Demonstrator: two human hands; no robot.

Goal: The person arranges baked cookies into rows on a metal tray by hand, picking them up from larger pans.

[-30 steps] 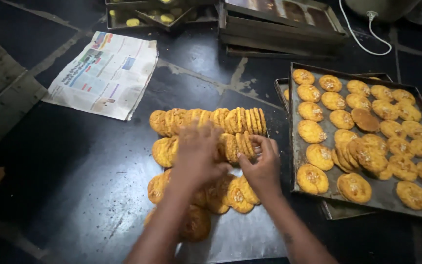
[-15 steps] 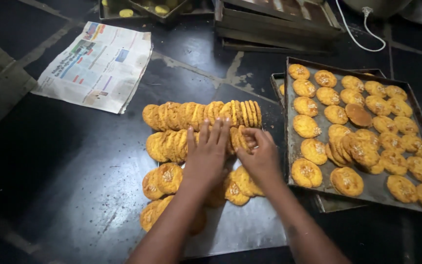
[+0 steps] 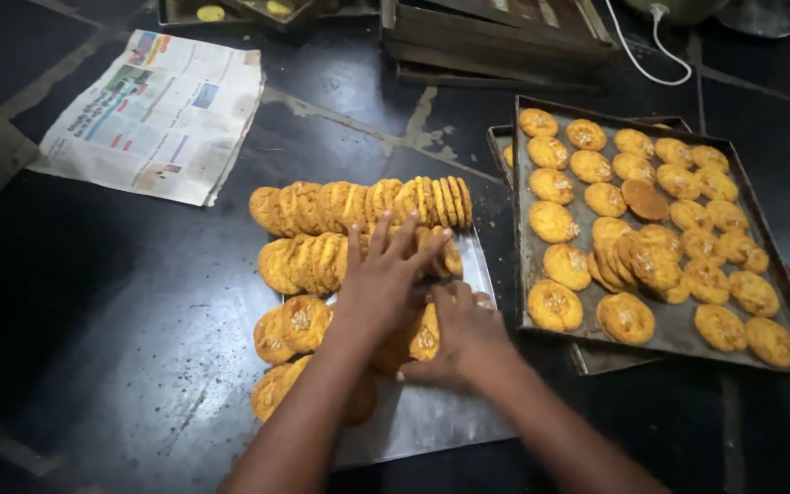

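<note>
At the far left a bare stretch of dark floor (image 3: 75,302) lies open, with a spread newspaper (image 3: 157,114) lying flat toward the top, well apart from the work. To its right a flat metal sheet (image 3: 432,416) rests on the floor, its near edge and right edge showing bare metal. On it, rows of round golden cookies (image 3: 322,206) stand on edge, packed face to face: one long row at the far side, a shorter one just below it, and looser short stacks (image 3: 290,325) toward the sheet's left edge, some sitting right at or over that edge.

The left hand (image 3: 386,279) lies over the middle row with fingers spread wide, palm down, pressing on the cookies rather than closing round any. Just beside and a little nearer, the right hand (image 3: 464,334) rests low on the sheet, fingers partly curled against the cookies at the row's right end; whether it grips one cannot be told. The two hands touch or nearly touch.

A narrow strip of dark floor separates the sheet's right edge from a dark rimmed baking tray (image 3: 541,110), which sits on a second tray whose corner juts out below. Its cookies (image 3: 633,252) lie flat in loose rows, a few overlapping at the centre. Stacked wooden frames (image 3: 496,37) stand beyond, and a white cable (image 3: 651,50) trails at the top right.
</note>
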